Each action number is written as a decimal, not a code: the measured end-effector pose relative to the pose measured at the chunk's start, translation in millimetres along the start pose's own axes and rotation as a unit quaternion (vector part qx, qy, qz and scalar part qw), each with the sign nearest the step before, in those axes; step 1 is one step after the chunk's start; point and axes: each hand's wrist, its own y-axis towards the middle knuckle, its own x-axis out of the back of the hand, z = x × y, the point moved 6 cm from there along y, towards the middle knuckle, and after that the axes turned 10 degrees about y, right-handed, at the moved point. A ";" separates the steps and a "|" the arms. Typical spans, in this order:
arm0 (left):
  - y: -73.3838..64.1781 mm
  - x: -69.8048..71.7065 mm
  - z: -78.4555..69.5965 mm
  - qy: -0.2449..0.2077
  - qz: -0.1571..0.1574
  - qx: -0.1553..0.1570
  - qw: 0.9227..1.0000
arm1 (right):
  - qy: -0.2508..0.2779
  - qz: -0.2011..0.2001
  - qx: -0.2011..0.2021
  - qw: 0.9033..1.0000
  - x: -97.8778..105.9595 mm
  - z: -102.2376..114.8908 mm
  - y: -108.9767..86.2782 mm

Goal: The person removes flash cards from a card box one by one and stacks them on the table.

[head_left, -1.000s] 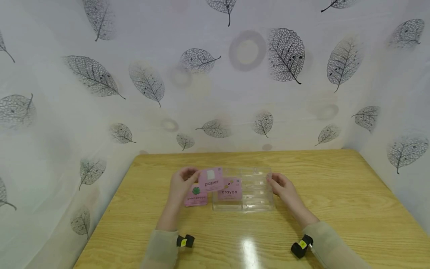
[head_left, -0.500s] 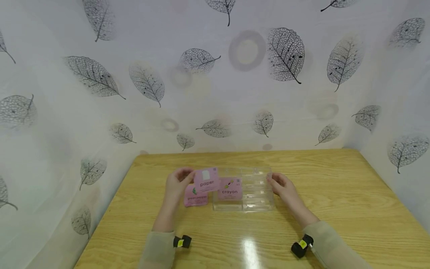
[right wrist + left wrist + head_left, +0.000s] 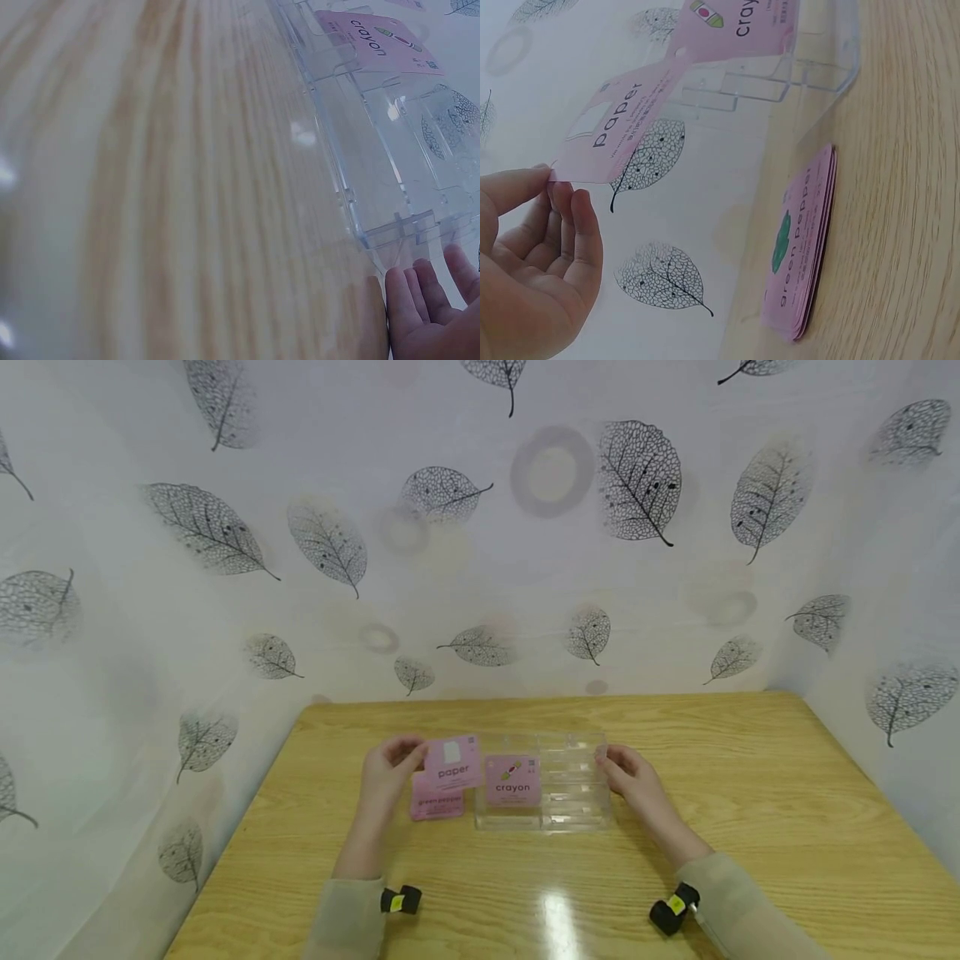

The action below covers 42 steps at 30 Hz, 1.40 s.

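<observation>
My left hand (image 3: 384, 783) pinches a pink flashcard reading "paper" (image 3: 452, 763) by its left corner, thumb on the front. Raised and tilted, the card overlaps the top of a stack of pink cards (image 3: 437, 806) in the head view. In the left wrist view that stack, "green pepper" on top (image 3: 799, 240), lies on the table. A "crayon" card (image 3: 513, 782) leans in the left half of a clear plastic stepped rack (image 3: 573, 795). My right hand (image 3: 632, 778) holds the rack's right side between thumb and fingers; part of this grip is hidden.
The rack's right half shows bare clear tiers. Under everything is a wood-grain table (image 3: 750, 793). A pale curtain (image 3: 480, 577) printed with dark leaves stands behind it and on both sides. Each wrist carries a small black camera (image 3: 401, 900).
My left hand has moved left with the "paper" card, off the "crayon" card and over the upper part of the "green pepper" card. My right hand and the rack have stayed put.
</observation>
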 end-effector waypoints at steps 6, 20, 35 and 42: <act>-0.1 5.8 2.0 0.008 -0.009 0.005 1.000 | -0.002 0.003 0.000 1.000 0.0 0.3 0.3; -3.8 18.3 11.8 -0.005 -0.009 0.042 0.999 | -0.007 0.005 0.002 1.000 -0.5 1.8 0.9; -4.0 22.9 22.7 -0.018 -0.012 0.044 0.999 | -0.008 0.002 -0.010 1.000 -0.1 -2.0 3.4; -2.1 21.9 32.4 -0.001 -0.003 0.054 0.999 | -0.007 0.000 -0.008 1.000 0.4 -0.9 1.9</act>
